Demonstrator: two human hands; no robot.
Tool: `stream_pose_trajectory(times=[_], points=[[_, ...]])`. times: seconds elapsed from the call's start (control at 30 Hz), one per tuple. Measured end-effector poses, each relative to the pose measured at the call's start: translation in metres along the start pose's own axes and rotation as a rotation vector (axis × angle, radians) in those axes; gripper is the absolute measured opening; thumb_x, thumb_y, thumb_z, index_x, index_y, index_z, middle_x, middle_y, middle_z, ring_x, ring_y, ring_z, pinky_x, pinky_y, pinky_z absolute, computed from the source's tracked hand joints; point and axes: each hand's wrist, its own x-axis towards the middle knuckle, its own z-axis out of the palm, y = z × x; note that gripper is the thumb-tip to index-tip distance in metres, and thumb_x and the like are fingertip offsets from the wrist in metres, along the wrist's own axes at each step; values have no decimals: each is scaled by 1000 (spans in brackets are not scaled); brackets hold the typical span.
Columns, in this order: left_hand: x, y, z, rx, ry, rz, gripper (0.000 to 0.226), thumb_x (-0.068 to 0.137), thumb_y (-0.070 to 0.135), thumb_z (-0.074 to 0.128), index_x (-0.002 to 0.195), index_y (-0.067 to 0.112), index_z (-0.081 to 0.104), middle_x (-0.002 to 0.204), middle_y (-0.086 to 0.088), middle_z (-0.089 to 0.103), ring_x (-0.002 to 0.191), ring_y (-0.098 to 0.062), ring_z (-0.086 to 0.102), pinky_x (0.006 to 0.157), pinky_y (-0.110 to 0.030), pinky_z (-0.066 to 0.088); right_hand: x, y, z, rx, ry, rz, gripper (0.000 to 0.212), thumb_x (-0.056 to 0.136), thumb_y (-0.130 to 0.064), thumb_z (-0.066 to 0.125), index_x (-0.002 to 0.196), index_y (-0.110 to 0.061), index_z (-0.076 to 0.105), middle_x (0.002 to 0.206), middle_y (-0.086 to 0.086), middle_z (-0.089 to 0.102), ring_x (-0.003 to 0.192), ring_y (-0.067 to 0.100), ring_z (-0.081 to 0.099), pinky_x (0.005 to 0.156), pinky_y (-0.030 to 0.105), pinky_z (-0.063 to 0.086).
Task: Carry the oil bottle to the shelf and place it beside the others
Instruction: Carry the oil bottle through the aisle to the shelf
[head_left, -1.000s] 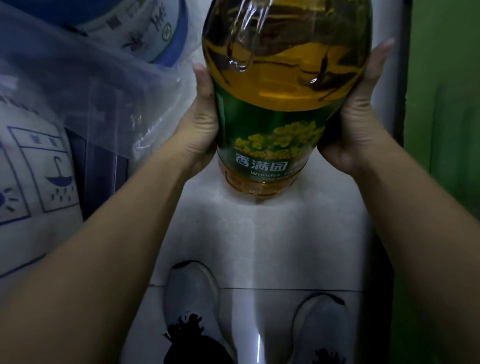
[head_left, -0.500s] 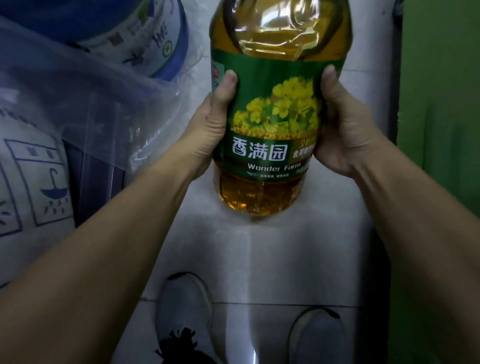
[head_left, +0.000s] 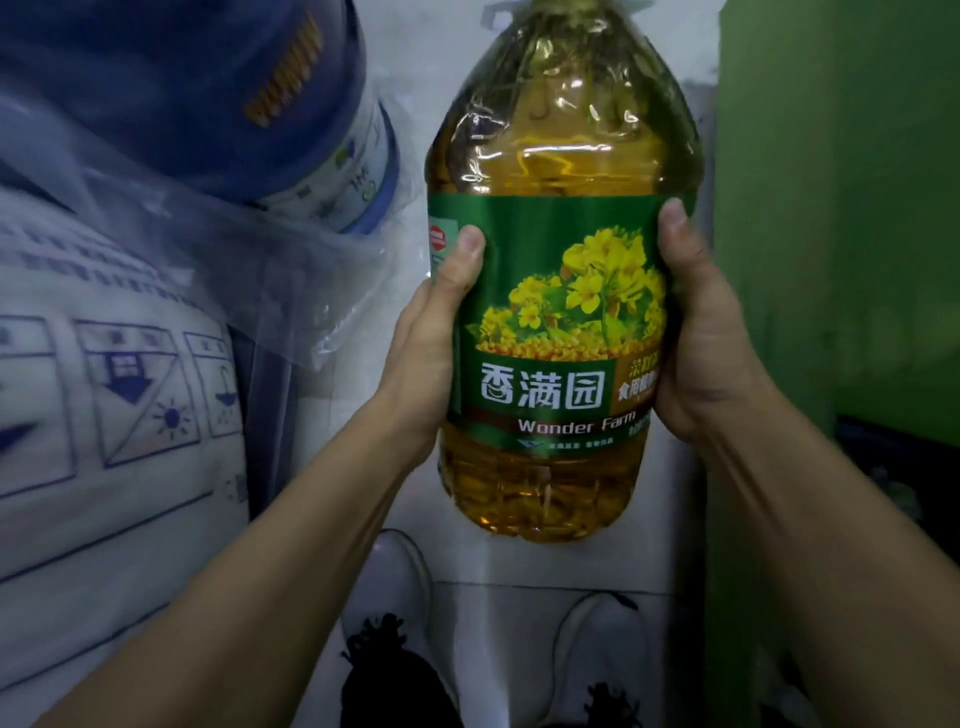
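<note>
A large clear oil bottle (head_left: 550, 171) full of golden oil, with a green label showing yellow flowers and "Wonder Farm", hangs upright in the air in front of me. My left hand (head_left: 431, 338) grips its left side, thumb on the label. On its right side my right hand (head_left: 696, 343) holds it the same way. The bottle's cap is cut off at the top edge. No shelf or other bottles are in view.
White sacks with blue printed symbols (head_left: 119, 415) under clear plastic wrap stand close on the left, a blue and white sack (head_left: 291, 130) behind them. A green wall (head_left: 841, 208) runs along the right. My two shoes (head_left: 395, 597) stand on white floor tiles below.
The bottle has tipped from leaning away to upright and come lower and closer in view. Both hands slid from near its shoulder down onto the label.
</note>
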Motion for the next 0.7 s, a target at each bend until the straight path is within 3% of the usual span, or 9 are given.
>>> stream_pose_trajectory(times=[0.07,0.27,0.37,0.47,0.53,0.7], points=[[-5,48,21,-5,-38,85,88,72,69,73,137,10,61,136,-21,67,127,-38,62,114,-62,39,-6,-48,28,0,-57,-77,54,75,-50,76,116,-15,80,118,11,81,111,29,77,89,41,63],[-34,234,96,-42,-172,339,91,81,58,74,145,0,48,145,-30,55,134,-45,54,115,-66,36,-35,-224,135,-69,-220,-301,49,79,-47,74,116,-15,80,114,8,83,107,25,78,87,37,63],[-59,332,132,-52,-203,399,92,78,60,77,146,3,49,143,-26,59,130,-41,58,108,-56,47,-57,-316,190,-143,-223,-406,58,72,-58,81,117,-21,80,115,7,83,108,26,78,85,38,63],[-88,436,170,-9,-170,541,98,71,65,80,145,7,51,140,-22,63,128,-41,60,111,-58,43,-88,-408,246,-192,-236,-531,63,67,-63,83,117,-26,79,116,7,83,109,27,78,84,38,64],[-119,504,202,11,-176,636,101,67,68,80,143,8,53,139,-22,64,128,-42,60,111,-65,41,-115,-470,284,-187,-277,-605,67,69,-63,82,123,-23,76,121,8,81,114,30,76,89,43,63],[-215,643,278,74,-115,818,104,57,77,79,134,9,61,130,-21,70,120,-41,66,107,-65,46,-195,-598,369,-194,-394,-719,88,71,-61,82,139,-8,64,139,25,68,129,45,63,108,62,50]])
